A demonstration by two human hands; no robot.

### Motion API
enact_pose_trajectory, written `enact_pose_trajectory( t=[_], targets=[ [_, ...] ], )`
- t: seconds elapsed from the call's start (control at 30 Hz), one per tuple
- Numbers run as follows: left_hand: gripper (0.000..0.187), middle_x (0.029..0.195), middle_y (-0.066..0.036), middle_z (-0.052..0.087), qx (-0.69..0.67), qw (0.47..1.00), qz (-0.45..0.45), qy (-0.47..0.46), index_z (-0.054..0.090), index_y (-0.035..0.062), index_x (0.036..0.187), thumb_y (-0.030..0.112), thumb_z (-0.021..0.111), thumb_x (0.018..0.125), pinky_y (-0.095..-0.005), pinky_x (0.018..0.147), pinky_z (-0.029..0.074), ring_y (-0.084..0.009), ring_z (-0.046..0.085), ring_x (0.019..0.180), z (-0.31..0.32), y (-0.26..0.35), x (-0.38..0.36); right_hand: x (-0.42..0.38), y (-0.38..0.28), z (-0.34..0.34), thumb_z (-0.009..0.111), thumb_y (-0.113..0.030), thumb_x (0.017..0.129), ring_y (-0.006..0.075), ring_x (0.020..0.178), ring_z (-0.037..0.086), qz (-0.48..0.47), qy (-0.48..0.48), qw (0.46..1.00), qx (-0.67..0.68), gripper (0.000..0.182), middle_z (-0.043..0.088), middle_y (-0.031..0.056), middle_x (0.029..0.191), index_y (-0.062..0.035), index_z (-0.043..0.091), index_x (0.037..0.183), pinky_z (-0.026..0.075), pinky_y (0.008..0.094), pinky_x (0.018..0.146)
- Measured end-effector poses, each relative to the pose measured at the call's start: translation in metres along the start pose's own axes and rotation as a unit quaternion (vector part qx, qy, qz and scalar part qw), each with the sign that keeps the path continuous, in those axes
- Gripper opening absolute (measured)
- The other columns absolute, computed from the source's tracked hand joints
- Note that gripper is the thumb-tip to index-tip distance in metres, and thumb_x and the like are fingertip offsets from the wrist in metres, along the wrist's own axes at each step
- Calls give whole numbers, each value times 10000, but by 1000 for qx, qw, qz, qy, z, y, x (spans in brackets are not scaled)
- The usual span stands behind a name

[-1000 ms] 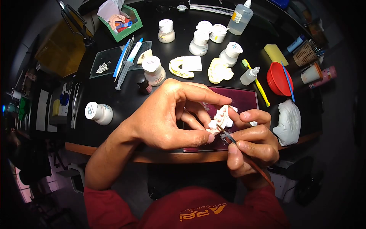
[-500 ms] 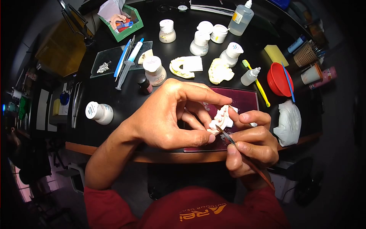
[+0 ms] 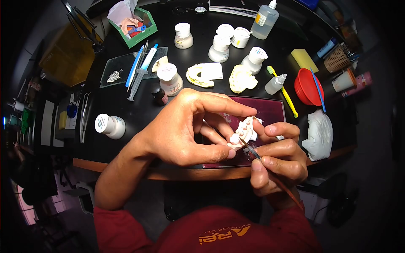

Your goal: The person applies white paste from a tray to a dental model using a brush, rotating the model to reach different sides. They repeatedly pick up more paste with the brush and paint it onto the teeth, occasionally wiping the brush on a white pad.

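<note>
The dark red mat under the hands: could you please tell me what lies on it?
The dark red mat looks bare at its far edge; both hands, the left and right, hide the rest.

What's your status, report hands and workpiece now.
Left hand pinching white plaster tooth model. Right hand holding thin brown-handled brush, tip at model. Nothing in the way.

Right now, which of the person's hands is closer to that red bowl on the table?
The right hand. It grips a brush below and to the left of the red bowl, with bare table between. The left hand, holding the small dental model, lies farther left.
</note>
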State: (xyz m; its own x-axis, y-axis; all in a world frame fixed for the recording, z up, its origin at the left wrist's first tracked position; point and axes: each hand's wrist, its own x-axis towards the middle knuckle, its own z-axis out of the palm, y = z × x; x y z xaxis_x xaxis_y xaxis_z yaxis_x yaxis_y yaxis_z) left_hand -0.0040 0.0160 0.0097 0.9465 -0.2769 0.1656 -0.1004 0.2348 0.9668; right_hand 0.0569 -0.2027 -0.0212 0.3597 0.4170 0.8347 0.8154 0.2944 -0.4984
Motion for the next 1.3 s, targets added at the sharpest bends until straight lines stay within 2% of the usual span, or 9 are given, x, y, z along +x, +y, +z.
enact_pose_trajectory(
  t=[0.03,0.13,0.63,0.83,1.3],
  targets=[
    [535,1194,-166,654,0,1000,-3,1,607,-82,1317,-94,734,797,-233,800,625,-151,706,955,0,0,0,0,1,0,735,3,806,329,1065,642,-1,-1,1000,-1,226,682,99,860,-59,607,983,642,468,888],
    [594,1225,-245,620,18,1000,-6,-7,535,-173,1337,-171,697,765,-287,832,629,-248,718,1031,0,4,0,1,1,-1,740,-1,801,333,1053,650,-4,-8,1000,-12,225,687,94,857,-60,614,978,644,454,878],
    [604,1221,-246,607,31,999,-1,-9,538,-169,1337,-178,696,754,-312,860,631,-267,717,1043,-1,5,1,2,3,-1,748,-9,800,330,1047,657,-16,-13,1000,-19,223,695,93,854,-54,631,984,642,445,871],
    [600,1233,-245,614,21,1000,-9,-2,541,-164,1337,-176,693,756,-315,873,629,-265,710,1055,2,7,1,0,1,1,744,-13,812,335,1045,661,-2,14,1000,0,201,689,94,851,-51,622,967,647,432,850],
    [614,1233,-241,604,11,1000,1,-5,547,-153,1338,-178,697,744,-329,884,630,-274,712,1054,0,4,2,2,0,1,745,18,778,340,1056,663,-1,-2,1000,-12,206,691,90,863,-50,640,942,630,432,882]
  ],
)
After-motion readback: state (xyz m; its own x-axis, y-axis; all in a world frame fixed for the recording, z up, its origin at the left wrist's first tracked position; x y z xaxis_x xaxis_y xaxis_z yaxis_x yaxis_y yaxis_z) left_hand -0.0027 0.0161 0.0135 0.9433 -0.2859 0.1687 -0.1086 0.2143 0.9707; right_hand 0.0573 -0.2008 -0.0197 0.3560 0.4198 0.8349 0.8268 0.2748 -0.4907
